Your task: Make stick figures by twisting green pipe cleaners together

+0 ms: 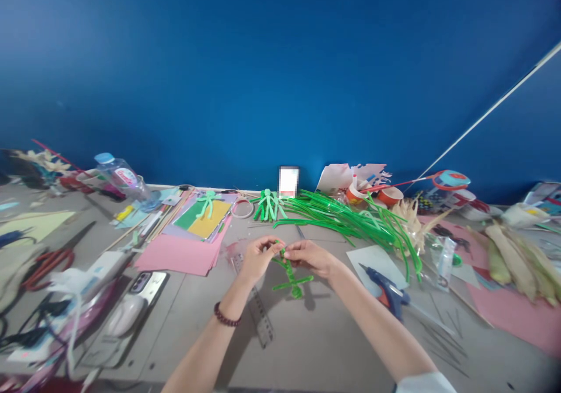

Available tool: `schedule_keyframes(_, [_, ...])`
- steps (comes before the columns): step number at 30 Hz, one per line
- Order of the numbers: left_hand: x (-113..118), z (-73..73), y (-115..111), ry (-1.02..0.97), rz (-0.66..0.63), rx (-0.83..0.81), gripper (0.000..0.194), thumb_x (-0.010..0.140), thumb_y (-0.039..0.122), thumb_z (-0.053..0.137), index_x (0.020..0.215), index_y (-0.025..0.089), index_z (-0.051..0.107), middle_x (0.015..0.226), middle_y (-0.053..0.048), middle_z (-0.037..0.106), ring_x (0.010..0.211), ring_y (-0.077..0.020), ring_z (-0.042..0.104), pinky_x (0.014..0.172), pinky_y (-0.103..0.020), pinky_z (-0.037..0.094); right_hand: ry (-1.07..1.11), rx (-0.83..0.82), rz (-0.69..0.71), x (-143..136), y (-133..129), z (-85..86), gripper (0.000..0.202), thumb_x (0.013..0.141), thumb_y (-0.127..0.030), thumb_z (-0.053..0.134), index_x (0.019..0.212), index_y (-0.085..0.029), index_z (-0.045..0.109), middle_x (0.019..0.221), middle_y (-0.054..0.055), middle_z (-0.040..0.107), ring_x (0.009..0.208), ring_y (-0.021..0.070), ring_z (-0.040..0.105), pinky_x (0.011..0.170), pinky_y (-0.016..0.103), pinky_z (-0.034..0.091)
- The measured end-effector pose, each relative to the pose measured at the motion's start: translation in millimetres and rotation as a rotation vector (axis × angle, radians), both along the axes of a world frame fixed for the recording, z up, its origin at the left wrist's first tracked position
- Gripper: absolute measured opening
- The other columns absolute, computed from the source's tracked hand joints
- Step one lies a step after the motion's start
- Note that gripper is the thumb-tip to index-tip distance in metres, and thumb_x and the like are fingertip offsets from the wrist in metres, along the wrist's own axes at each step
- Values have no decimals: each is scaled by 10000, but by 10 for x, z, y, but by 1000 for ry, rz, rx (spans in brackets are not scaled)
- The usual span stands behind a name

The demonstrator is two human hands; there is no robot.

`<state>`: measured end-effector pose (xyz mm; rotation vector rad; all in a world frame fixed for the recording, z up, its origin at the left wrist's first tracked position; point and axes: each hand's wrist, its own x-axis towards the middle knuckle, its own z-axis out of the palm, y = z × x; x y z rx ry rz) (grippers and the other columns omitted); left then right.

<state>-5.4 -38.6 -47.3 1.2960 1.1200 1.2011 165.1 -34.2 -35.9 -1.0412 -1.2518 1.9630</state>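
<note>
A green pipe-cleaner figure [293,277] hangs head-down between my two hands, its round head lowest and its arms spread sideways. My left hand [259,257] pinches one end of it, thumb against fingers. On the other side my right hand [310,255] has its fingertips closed on the same end, close to the left thumb. The exact bend under the fingertips is partly hidden. Below my left wrist lies a clear ruler [262,317]. Finished-looking light green figures [268,205] stand by the wall, and a bundle of green pipe cleaners [350,221] lies behind my right hand.
A glue gun [388,291] rests on white paper at the right, with thin wires [442,340] nearby. Pink paper [179,254], a phone [142,285] and red-handled scissors [48,267] lie left. A bottle [123,177] leans at the back left. Corn husks [512,258] lie far right.
</note>
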Motion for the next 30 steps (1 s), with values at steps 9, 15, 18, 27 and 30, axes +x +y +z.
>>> schedule_keyframes(9, [41, 36, -25, 157, 68, 17, 156, 665, 335, 690, 672, 179, 707, 657, -23, 673, 605, -147, 532, 587, -239, 408, -337, 336, -75, -15, -28, 71, 227, 666, -372, 676, 657, -151, 727, 491, -35, 538, 460, 75, 393, 463, 215, 277])
schedule_keyframes(15, [79, -5, -27, 153, 169, 0, 113, 629, 301, 703, 635, 189, 707, 609, -11, 669, 554, -146, 520, 538, -243, 381, -527, 645, -193, -97, -76, -48, 258, 737, -327, 581, 565, -158, 672, 486, -17, 542, 509, 110, 464, 496, 216, 311])
schedule_keyframes(18, [93, -29, -20, 119, 182, 7, 112, 630, 299, 707, 639, 188, 706, 618, -13, 675, 572, -148, 537, 547, -242, 388, -592, 762, -251, -135, -97, -73, 266, 741, -290, 567, 517, -160, 631, 479, -5, 545, 529, 119, 475, 506, 215, 318])
schedule_keyframes(27, [47, -91, 43, -156, 223, -74, 299, 766, 415, 578, 913, 174, 677, 900, -70, 688, 828, -174, 614, 671, -245, 453, -516, 636, -267, -77, -38, -6, 255, 756, -317, 548, 573, -162, 633, 517, -31, 526, 520, 108, 455, 501, 215, 311])
schedule_keyframes(30, [53, -115, 65, -270, 192, -163, 244, 716, 339, 609, 877, 162, 659, 841, -59, 675, 755, -167, 624, 588, -236, 442, -398, 483, -366, -23, 26, 26, 250, 724, -377, 598, 611, -160, 648, 517, -37, 525, 483, 93, 426, 475, 216, 294])
